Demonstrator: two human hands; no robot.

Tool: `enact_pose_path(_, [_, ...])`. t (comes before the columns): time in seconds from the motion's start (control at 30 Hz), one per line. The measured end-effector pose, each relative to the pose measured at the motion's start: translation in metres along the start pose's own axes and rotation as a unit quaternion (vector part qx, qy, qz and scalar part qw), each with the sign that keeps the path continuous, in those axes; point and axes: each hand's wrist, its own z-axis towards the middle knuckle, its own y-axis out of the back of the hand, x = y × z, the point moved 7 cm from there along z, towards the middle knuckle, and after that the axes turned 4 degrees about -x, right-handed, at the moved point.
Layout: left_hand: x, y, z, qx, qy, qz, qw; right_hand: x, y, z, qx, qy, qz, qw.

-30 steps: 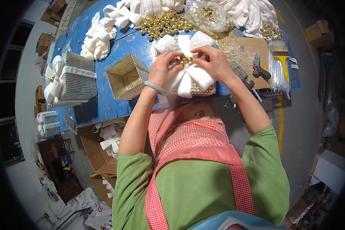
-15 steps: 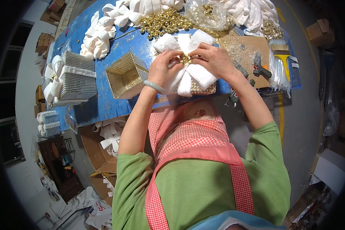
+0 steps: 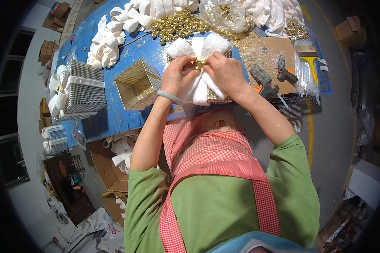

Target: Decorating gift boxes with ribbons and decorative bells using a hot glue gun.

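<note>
A box with a glittery gold studded surface point(image 3: 218, 100) stands at the table's front edge, topped by a big fluffy white bow point(image 3: 217, 43). At the bow's middle sits a small cluster of shiny gold balls point(image 3: 199, 64), looking like jingle bells. My left hand point(image 3: 178, 78), a pale bangle at its wrist, pinches the cluster from the left. From the right, my right hand point(image 3: 227, 75) presses its fingertips against the same cluster. The fingers partly hide the cluster. An open gold box point(image 3: 150, 95) lies tilted left of my left hand.
Right of my forearm are two glue guns point(image 3: 264, 81) on cardboard point(image 3: 278, 48), clear sticks point(image 3: 303, 86) and a yellow-handled tool point(image 3: 312, 67). Behind lie loose gold balls point(image 3: 177, 26), a clear bag point(image 3: 223, 17) and white bows point(image 3: 101, 50). A silver bow-tied box point(image 3: 86, 92) stands left.
Both hands stay at the bow's centre; the right fingers have drawn closer in around the gold cluster. The glue gun beside my right forearm shows more fully. The view has shifted slightly.
</note>
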Motion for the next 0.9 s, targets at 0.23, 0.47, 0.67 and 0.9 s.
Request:
enact_pose_path(0.23, [0.007, 0.002, 0.000, -0.022, 0.041, -0.004, 0.999, -0.041, 0.005, 0.007, 0.029, -0.085, 0.215, 0.972])
enact_pose_path(0.47, [0.007, -0.001, 0.001, -0.004, 0.044, -0.003, 0.999, -0.026, 0.016, 0.006, -0.019, 0.028, 0.194, 0.980])
enact_pose_path(0.67, [0.005, -0.003, 0.001, 0.004, 0.032, 0.011, 0.999, -0.022, 0.001, 0.012, 0.038, 0.001, 0.179, 0.983])
enact_pose_path(0.9, [0.005, -0.009, 0.002, 0.011, 0.027, -0.033, 0.999, -0.017, -0.017, 0.016, 0.090, -0.034, 0.077, 0.992])
